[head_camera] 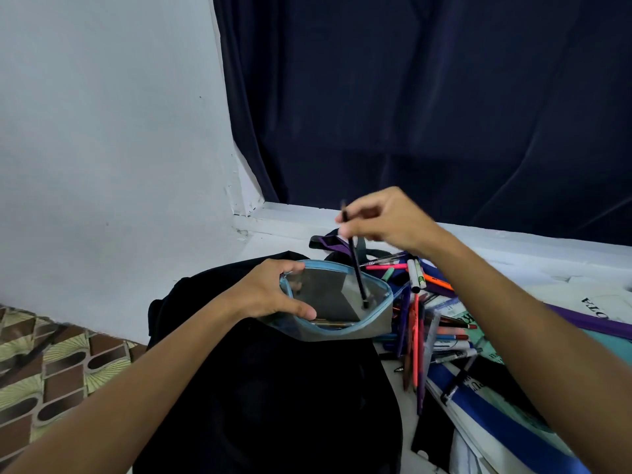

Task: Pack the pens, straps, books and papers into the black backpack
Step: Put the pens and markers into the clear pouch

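black pen (356,268) between hands, entering pouch (342,302)

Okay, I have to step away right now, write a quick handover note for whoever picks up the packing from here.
Left hand: grips the rim of the grey clear-sided pencil pouch with blue zip trim, holding it open over the black fabric backpack.
Right hand: pinches a thin black pen, tip down inside the pouch.
Done: a few pens already lie in the pouch.
Left: the loose pile of coloured pens and markers, the purple strap, the books and papers on the right, then everything into the backpack.
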Motion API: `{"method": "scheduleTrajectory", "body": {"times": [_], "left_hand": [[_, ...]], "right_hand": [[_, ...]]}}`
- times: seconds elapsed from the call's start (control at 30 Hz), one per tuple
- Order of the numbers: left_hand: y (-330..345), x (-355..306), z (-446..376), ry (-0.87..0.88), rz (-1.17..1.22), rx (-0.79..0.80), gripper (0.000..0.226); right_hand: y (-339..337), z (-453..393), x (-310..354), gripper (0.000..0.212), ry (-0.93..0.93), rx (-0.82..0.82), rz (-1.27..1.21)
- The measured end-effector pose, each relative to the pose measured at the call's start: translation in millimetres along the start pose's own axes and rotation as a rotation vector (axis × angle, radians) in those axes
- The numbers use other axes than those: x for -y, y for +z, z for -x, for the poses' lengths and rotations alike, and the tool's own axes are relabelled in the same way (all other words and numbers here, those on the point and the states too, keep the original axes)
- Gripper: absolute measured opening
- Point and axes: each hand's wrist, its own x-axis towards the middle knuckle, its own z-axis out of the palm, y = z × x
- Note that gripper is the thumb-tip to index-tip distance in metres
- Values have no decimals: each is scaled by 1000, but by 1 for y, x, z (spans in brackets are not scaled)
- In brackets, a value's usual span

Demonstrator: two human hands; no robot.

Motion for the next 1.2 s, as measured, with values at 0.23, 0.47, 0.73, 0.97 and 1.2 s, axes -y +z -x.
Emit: {"method": "scheduleTrajectory", "body": {"times": [0.23, 0.47, 0.73, 0.97, 1.2], "left_hand": [[3, -4, 3, 37, -17, -35, 104], [4, -3, 1, 19, 39, -30, 111], [8, -5, -2, 26, 6, -28, 95], [7, -4, -2, 9, -8, -32, 110], [6, -4, 1, 0, -7, -31, 119]], "right_hand": [[37, -2, -10, 23, 205, 395, 562], [-26, 17, -72, 12, 416, -113, 465], [-15, 43, -155, 53, 761, -104, 654], [-10, 33, -171, 48, 817, -132, 544], [-35, 40, -163, 26, 850, -242, 31]]}}
